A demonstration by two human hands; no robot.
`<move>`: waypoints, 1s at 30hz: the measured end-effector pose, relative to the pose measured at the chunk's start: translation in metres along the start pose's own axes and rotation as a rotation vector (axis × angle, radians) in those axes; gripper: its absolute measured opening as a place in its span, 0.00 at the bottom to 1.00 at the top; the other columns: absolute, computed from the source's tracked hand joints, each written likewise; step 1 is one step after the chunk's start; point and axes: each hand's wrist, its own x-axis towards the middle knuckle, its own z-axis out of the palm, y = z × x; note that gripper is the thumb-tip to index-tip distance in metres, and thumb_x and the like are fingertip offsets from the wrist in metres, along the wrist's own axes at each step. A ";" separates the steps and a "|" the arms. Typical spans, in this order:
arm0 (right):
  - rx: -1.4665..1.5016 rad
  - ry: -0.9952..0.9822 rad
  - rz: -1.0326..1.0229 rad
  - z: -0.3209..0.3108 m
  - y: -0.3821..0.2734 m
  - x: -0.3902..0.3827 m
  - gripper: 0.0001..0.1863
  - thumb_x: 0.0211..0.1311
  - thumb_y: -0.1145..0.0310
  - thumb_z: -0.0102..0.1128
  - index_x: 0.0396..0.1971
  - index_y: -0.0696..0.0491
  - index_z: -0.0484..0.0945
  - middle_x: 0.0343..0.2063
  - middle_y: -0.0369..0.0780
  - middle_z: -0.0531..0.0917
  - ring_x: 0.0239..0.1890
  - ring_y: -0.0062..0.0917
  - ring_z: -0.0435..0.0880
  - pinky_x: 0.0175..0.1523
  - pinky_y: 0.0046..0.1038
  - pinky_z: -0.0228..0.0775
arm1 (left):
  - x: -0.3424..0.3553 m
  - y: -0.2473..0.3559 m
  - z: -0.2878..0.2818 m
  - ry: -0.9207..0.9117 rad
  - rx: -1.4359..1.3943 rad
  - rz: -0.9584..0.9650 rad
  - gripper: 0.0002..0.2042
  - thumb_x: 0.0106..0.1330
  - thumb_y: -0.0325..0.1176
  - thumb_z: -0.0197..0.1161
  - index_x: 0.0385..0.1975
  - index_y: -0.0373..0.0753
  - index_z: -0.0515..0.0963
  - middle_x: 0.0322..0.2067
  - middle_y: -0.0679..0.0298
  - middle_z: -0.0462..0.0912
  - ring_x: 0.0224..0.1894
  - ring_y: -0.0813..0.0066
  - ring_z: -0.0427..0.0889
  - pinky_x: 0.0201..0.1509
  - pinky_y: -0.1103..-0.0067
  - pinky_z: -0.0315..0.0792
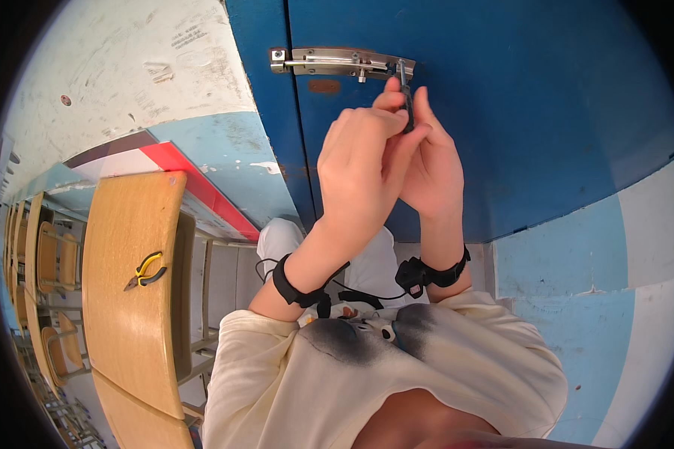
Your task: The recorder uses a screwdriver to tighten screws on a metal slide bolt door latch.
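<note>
A metal sliding bolt latch (329, 61) is mounted across the blue door (502, 97), with its catch (278, 61) past the door's seam. My left hand (356, 153) is closed on a dark-handled screwdriver (406, 93), thumb and fingers pinching the handle. The screwdriver's tip meets the right end of the latch, where the shaft partly covers the plate. Close against it on the right, my right hand (436, 168) curls round the same screwdriver; part of its fingers is hidden behind the left hand.
Wooden desks (131, 247) stand at the left, with pliers (146, 271) with yellow and black handles on the nearest one. Chairs (49, 254) line the far left. A peeling white and light-blue wall (150, 67) adjoins the door. Black straps (434, 275) with cables circle my wrists.
</note>
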 end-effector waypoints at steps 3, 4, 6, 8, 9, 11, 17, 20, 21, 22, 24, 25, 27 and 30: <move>-0.087 0.097 0.018 0.012 0.001 -0.009 0.15 0.71 0.58 0.43 0.42 0.53 0.74 0.37 0.33 0.78 0.39 0.20 0.78 0.46 0.22 0.71 | 0.003 -0.002 -0.002 0.018 0.040 0.048 0.12 0.50 0.22 0.71 0.30 0.33 0.74 0.27 0.60 0.77 0.28 0.72 0.76 0.30 0.83 0.71; -0.087 0.100 0.016 0.008 -0.002 -0.010 0.15 0.71 0.58 0.43 0.42 0.53 0.74 0.37 0.33 0.78 0.39 0.20 0.78 0.46 0.22 0.71 | 0.003 -0.002 -0.001 0.017 0.032 0.085 0.11 0.50 0.21 0.70 0.31 0.32 0.75 0.27 0.60 0.77 0.28 0.71 0.77 0.30 0.83 0.71; -0.096 0.007 0.108 -0.001 -0.012 -0.008 0.14 0.68 0.57 0.50 0.41 0.52 0.75 0.40 0.35 0.78 0.43 0.22 0.74 0.54 0.30 0.64 | 0.003 -0.001 -0.001 0.013 0.023 0.121 0.10 0.50 0.20 0.69 0.31 0.32 0.75 0.27 0.60 0.77 0.28 0.70 0.77 0.30 0.83 0.71; -0.085 -0.009 0.080 -0.002 -0.012 -0.007 0.14 0.68 0.58 0.49 0.41 0.53 0.75 0.41 0.35 0.78 0.44 0.22 0.75 0.55 0.31 0.64 | 0.005 0.001 -0.001 0.001 0.046 0.108 0.09 0.51 0.18 0.68 0.31 0.33 0.77 0.28 0.60 0.77 0.29 0.70 0.77 0.31 0.82 0.72; -0.077 -0.029 0.056 -0.001 -0.012 -0.007 0.13 0.68 0.59 0.49 0.41 0.53 0.75 0.42 0.36 0.78 0.46 0.22 0.75 0.55 0.31 0.64 | 0.005 0.001 -0.001 0.000 0.046 0.108 0.09 0.51 0.18 0.68 0.31 0.33 0.77 0.28 0.60 0.77 0.29 0.70 0.77 0.31 0.82 0.72; -0.065 -0.039 0.024 0.001 -0.009 -0.009 0.13 0.68 0.59 0.48 0.41 0.53 0.75 0.42 0.36 0.78 0.46 0.23 0.75 0.55 0.31 0.64 | 0.006 0.000 0.001 -0.004 0.018 0.120 0.09 0.52 0.18 0.67 0.33 0.34 0.79 0.29 0.61 0.76 0.29 0.72 0.76 0.31 0.82 0.72; -0.069 -0.014 -0.001 0.009 -0.006 -0.012 0.14 0.69 0.59 0.47 0.43 0.53 0.74 0.42 0.36 0.78 0.47 0.23 0.75 0.54 0.30 0.66 | 0.001 0.001 0.001 -0.016 0.001 0.105 0.11 0.52 0.19 0.66 0.36 0.37 0.81 0.35 0.62 0.73 0.33 0.72 0.76 0.32 0.82 0.73; -0.082 -0.001 0.018 0.001 -0.006 -0.011 0.16 0.70 0.58 0.43 0.44 0.54 0.73 0.41 0.37 0.78 0.46 0.25 0.76 0.53 0.29 0.67 | 0.001 -0.002 0.001 -0.031 0.028 0.113 0.11 0.53 0.18 0.65 0.36 0.38 0.82 0.37 0.62 0.73 0.33 0.72 0.77 0.33 0.82 0.73; -0.081 -0.024 0.008 -0.001 -0.006 -0.010 0.18 0.72 0.56 0.40 0.44 0.54 0.73 0.41 0.39 0.78 0.44 0.26 0.77 0.53 0.28 0.67 | 0.000 -0.003 0.002 -0.031 0.028 0.112 0.11 0.53 0.18 0.65 0.36 0.38 0.82 0.37 0.62 0.73 0.33 0.72 0.77 0.33 0.82 0.73; -0.081 -0.023 0.008 -0.001 -0.006 -0.010 0.18 0.72 0.56 0.40 0.44 0.54 0.73 0.41 0.39 0.78 0.44 0.26 0.77 0.53 0.28 0.67 | 0.000 -0.005 0.002 -0.023 0.045 0.136 0.12 0.52 0.19 0.66 0.37 0.37 0.81 0.37 0.61 0.73 0.34 0.72 0.77 0.33 0.82 0.73; -0.120 0.137 -0.025 0.002 -0.006 -0.009 0.18 0.72 0.57 0.40 0.44 0.55 0.72 0.38 0.39 0.78 0.43 0.27 0.77 0.52 0.29 0.67 | 0.002 -0.004 0.002 -0.015 0.061 0.161 0.13 0.52 0.19 0.67 0.37 0.36 0.80 0.37 0.61 0.74 0.34 0.72 0.77 0.34 0.82 0.73; -0.120 0.137 -0.026 0.000 -0.006 -0.009 0.18 0.72 0.57 0.40 0.44 0.55 0.72 0.38 0.39 0.78 0.43 0.27 0.77 0.52 0.29 0.67 | 0.004 -0.001 0.001 -0.007 0.027 0.121 0.13 0.51 0.20 0.68 0.37 0.35 0.78 0.37 0.60 0.75 0.35 0.71 0.77 0.36 0.82 0.72; -0.134 0.018 0.027 -0.003 -0.004 -0.007 0.13 0.69 0.58 0.48 0.42 0.51 0.76 0.36 0.33 0.79 0.40 0.22 0.76 0.49 0.32 0.67 | 0.006 -0.001 0.001 0.001 -0.006 0.082 0.13 0.50 0.21 0.69 0.36 0.34 0.76 0.37 0.59 0.76 0.35 0.71 0.78 0.37 0.82 0.72; -0.131 0.020 -0.011 0.001 0.002 -0.009 0.13 0.69 0.60 0.47 0.43 0.51 0.76 0.37 0.33 0.78 0.39 0.22 0.75 0.49 0.31 0.67 | 0.006 -0.002 0.001 0.066 -0.127 0.000 0.15 0.45 0.20 0.72 0.32 0.34 0.74 0.36 0.58 0.77 0.35 0.71 0.78 0.32 0.83 0.75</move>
